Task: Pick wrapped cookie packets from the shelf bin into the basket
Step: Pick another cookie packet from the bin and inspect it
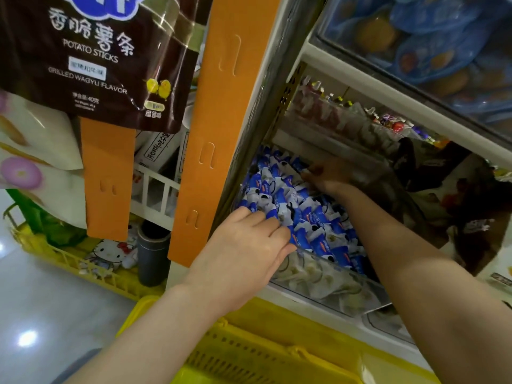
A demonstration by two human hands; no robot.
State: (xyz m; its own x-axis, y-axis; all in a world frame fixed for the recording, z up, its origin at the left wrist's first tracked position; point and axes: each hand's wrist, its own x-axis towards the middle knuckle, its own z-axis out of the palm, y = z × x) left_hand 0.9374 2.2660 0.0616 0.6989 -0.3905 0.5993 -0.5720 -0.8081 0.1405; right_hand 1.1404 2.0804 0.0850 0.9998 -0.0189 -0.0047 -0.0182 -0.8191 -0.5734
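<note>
A clear shelf bin (327,286) holds a heap of blue-and-white wrapped cookie packets (304,212). My left hand (246,253) reaches in at the bin's near left corner, its fingertips dug in among the packets at the front. My right hand (329,174) is deeper in, at the back of the heap under the shelf above, fingers curled on a packet there. The yellow basket (249,353) sits directly below the bin, under my forearms.
An orange upright panel (219,128) stands left of the bin. A brown potato sticks bag (94,59) hangs at top left. Another yellow basket (69,259) with goods lies on the floor at left. Shelves with snacks rise at right (388,123).
</note>
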